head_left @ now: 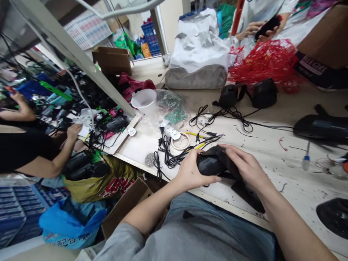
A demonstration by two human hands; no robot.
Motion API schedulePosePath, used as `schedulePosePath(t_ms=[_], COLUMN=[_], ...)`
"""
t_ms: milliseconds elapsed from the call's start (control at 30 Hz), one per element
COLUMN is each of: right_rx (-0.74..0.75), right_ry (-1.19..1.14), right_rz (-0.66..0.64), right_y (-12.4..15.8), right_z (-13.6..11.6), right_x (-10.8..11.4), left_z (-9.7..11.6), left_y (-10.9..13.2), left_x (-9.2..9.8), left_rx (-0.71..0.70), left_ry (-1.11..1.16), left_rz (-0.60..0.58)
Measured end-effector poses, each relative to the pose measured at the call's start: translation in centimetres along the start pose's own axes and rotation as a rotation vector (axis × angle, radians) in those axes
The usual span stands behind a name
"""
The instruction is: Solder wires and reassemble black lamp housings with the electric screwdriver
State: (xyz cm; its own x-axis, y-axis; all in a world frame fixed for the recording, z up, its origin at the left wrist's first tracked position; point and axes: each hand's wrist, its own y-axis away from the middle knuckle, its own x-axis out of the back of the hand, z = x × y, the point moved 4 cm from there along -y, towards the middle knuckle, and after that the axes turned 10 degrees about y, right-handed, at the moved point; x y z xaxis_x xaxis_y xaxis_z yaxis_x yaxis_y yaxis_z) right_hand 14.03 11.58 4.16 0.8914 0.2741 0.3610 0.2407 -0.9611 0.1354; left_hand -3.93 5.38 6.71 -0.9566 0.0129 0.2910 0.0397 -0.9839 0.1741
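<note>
Close to the table's front edge, a black hair dryer housing [212,165] is between my two hands. My left hand [191,170] grips its rounded left end, with the thumb stretched along the near side. On its right part lies my right hand [244,165], fingers pressed over the dark shell. A black handle-like piece [248,195] slants down toward the edge under my right wrist; whether it joins the housing is hidden. Just left of my hands are a coiled black power cord [171,157] and a roll of tape [181,142].
Behind stand a white bucket [144,99], a white sack [199,47] and red shredded packing [268,65]. More black housings [263,93] with cords lie farther back. To the right are a dryer body [320,128] and a screwdriver [306,159]. Co-workers sit left and opposite.
</note>
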Motion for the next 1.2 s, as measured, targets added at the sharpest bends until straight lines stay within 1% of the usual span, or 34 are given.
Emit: schedulePosePath(t_ms=[67, 100, 133, 200, 233, 333, 400, 433, 500, 567, 600, 633, 733, 833, 900, 1000, 1100, 1200], right_rx=[0.075, 0.102, 0.114, 0.085, 0.056, -0.005, 0.006, 0.016, 0.021, 0.021, 0.032, 0.054, 0.149, 0.202, 0.223, 0.241, 0.206, 0.178], right_ry=[0.041, 0.08, 0.125, 0.183, 0.166, -0.016, -0.078, -0.065, 0.044, 0.219, 0.322, 0.426, 0.699, 0.82, 0.837, 0.827, 0.811, 0.784], right_rz=[-0.07, -0.084, -0.084, -0.051, -0.035, -0.026, -0.015, 0.016, 0.133, 0.25, 0.279, 0.279, 0.207, 0.164, 0.182, 0.219, 0.199, 0.174], right_y=[0.2, 0.4, 0.5, 0.5, 0.3, -0.1, -0.1, 0.1, 1.2, 3.2, 4.4, 5.6, 8.8, 10.4, 10.4, 9.4, 8.3, 8.0], right_z=[-0.2, -0.3, -0.2, 0.2, 0.5, 1.4, 1.7, 1.8, 2.2, 2.9, 3.3, 3.8, 5.7, 7.4, 8.1, 8.4, 8.6, 8.2], right_x=[0.1, 0.2, 0.3, 0.8, 1.1, 2.1, 2.8, 3.3, 4.3, 5.2, 5.5, 5.4, 4.6, 4.1, 4.6, 6.2, 7.4, 7.8], left_z=[-0.4, -0.6, -0.8, -1.1, -1.1, -0.9, -0.7, -0.6, -0.7, -0.9, -1.1, -1.2, -1.6, -1.9, -2.0, -2.1, -2.3, -2.4], left_y=[-0.1, -0.1, -0.1, -0.1, -0.1, 0.1, 0.2, 0.1, 0.0, -0.2, -0.3, -0.3, -0.5, -0.6, -0.8, -1.1, -1.3, -1.6], left_x=[-0.2, -0.3, -0.4, -0.6, -0.7, -1.1, -1.2, -1.2, -1.1, -1.1, -1.1, -1.1, -1.7, -2.6, -3.2, -3.6, -3.5, -3.4], left_rx=[0.063, 0.084, 0.095, 0.096, 0.091, 0.044, 0.0, -0.011, -0.006, 0.0, -0.002, -0.008, -0.017, -0.019, -0.024, 0.0, 0.022, -0.035], left_ry=[-0.017, -0.012, 0.0, 0.045, 0.076, 0.179, 0.191, 0.175, 0.13, 0.089, 0.068, 0.045, 0.0, -0.01, -0.005, -0.014, -0.07, -0.116], left_rz=[-0.001, 0.0, 0.004, 0.002, -0.013, -0.102, -0.134, -0.131, -0.1, -0.061, -0.051, -0.05, -0.066, -0.086, -0.105, -0.112, -0.127, -0.198])
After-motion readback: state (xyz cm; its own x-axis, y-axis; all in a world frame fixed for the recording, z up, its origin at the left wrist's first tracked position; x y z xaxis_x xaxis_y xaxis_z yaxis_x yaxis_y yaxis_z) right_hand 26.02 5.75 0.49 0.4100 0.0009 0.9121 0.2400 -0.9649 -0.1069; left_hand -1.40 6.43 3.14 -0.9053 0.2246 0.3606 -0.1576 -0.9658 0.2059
